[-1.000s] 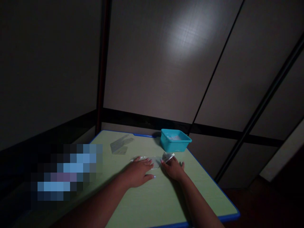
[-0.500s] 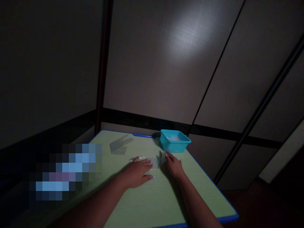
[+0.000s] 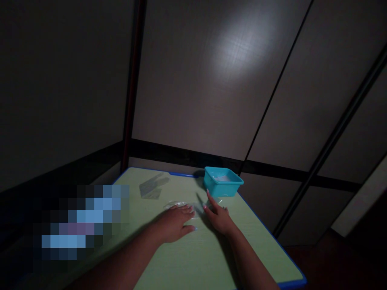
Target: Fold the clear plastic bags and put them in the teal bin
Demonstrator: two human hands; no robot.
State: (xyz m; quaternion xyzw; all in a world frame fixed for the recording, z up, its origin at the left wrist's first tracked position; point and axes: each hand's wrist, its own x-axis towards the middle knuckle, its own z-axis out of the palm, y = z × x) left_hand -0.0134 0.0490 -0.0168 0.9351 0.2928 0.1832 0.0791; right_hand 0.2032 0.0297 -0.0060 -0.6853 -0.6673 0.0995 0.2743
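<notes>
A clear plastic bag (image 3: 198, 210) lies on the light green table (image 3: 181, 266), its crinkled edges catching the light. My left hand (image 3: 177, 221) rests flat on the bag's left part, fingers stretched and thumb apart. Over its right end is my right hand (image 3: 218, 213), with the index finger extended and the thumb spread away from it; the other fingers are partly hidden. Some of the bag shows past the fingers on that side. Just beyond my right hand stands a turquoise plastic basket (image 3: 225, 189) with something whitish inside.
Several flat, greyish see-through plastic pieces (image 3: 151, 188) lie overlapping at the table's far left. The table has a blue rim (image 3: 292, 284). Dark cabinet panels (image 3: 193, 100) rise behind it. A pixelated patch covers the left side.
My right hand has gone from pinching the bag's raised right edge to spread fingers lower over it. The edge has come down. My left hand stays in place.
</notes>
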